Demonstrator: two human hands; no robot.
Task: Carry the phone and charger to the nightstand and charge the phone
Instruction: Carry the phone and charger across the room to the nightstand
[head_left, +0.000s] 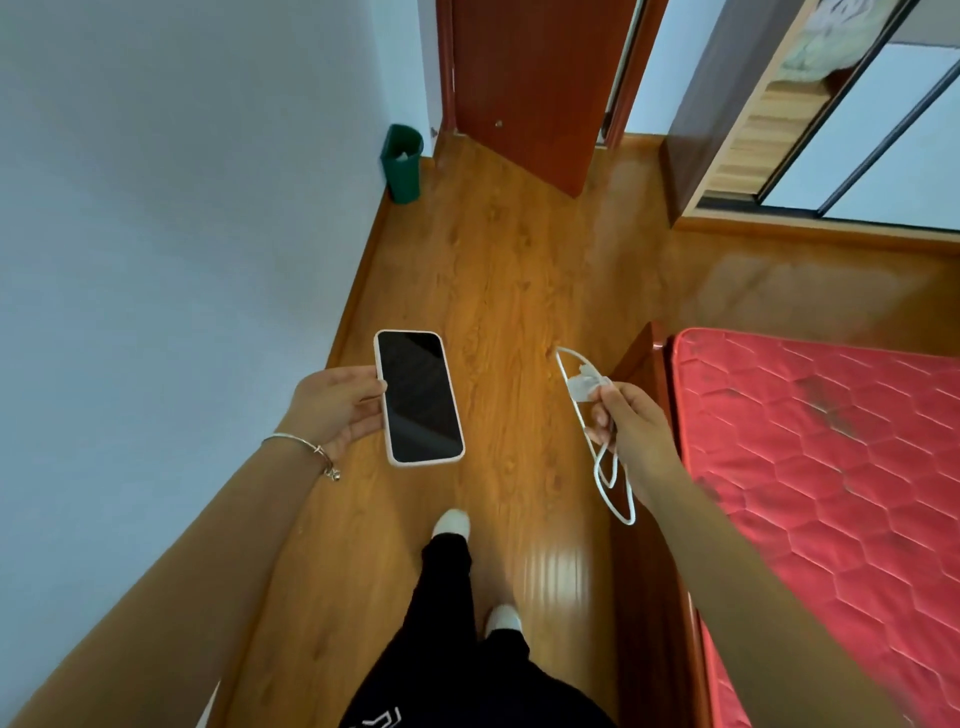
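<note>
Head view of a person standing on a wooden floor (498, 270) between a pale wall and a red mattress (831, 467). The left hand (332, 405) grips a phone (418, 397), dark screen up, by its left edge, thumb on the rim. The right hand (626, 421) pinches a white charger (584, 387) with curled fingers; its cable (615, 483) hangs in loops below. A green wastebasket (402, 161) stands near the red-brown door (535, 88).
</note>
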